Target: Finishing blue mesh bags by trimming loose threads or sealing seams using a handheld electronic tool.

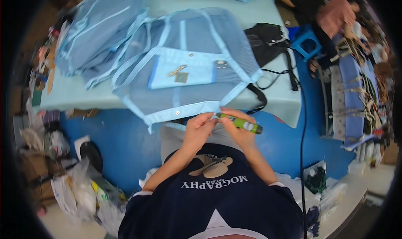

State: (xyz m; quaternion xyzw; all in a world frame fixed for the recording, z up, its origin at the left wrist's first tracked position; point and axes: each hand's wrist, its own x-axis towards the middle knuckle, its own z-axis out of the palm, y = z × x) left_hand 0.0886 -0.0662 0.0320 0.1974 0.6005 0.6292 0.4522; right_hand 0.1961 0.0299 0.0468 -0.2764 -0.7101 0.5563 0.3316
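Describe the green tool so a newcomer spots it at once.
Find the pale table, then the blue mesh bag reaching over its near edge. By the bag's lower edge, the right hand holds the green tool. Its bright green body and black end set it apart from the pale blue bag.

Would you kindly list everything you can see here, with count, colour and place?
mesh bag: one, blue, table's near middle
mesh pile: one, blue, table's left
tool: one, green and black, beside mesh bag
table: one, pale green, upper middle
backpack: one, black, table's right
stool: one, blue, upper right
cable: at least one, black, right
people: several, mixed clothes, upper right
plastic bags: several, whitish, lower left
floor: one, blue, beneath
shirt: one, navy, lower middle
left hand: one, bare, at mesh bag's edge
right hand: one, bare, holding tool
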